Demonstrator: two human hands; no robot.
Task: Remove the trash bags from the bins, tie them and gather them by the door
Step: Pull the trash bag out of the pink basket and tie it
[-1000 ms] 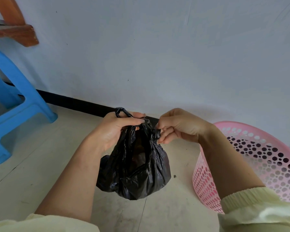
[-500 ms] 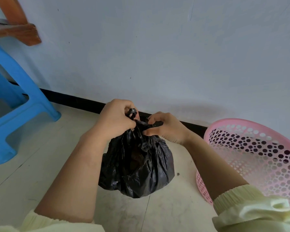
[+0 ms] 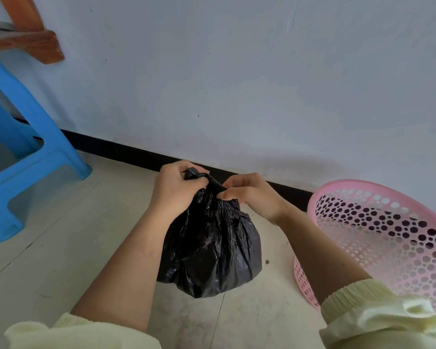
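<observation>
A full black trash bag (image 3: pixel 212 253) sits on the pale tiled floor in front of me, its neck gathered upward. My left hand (image 3: pixel 174 192) grips the twisted top of the bag, with a black loop showing above its fingers. My right hand (image 3: pixel 252 195) pinches the bag's other gathered end just to the right, close against the left hand. A pink perforated plastic bin (image 3: pixel 388 238) stands at the right with no bag in it.
A white wall with a black baseboard (image 3: pixel 116 147) runs close behind the bag. A blue plastic stool (image 3: pixel 23 157) stands at the left, with a brown wooden frame (image 3: pixel 30 44) above it. Small dark crumbs lie on the floor near the bin.
My hands came together at the bag's neck, then the right hand drew slightly right again. The loop the left hand held up is now pulled down into the bunched top.
</observation>
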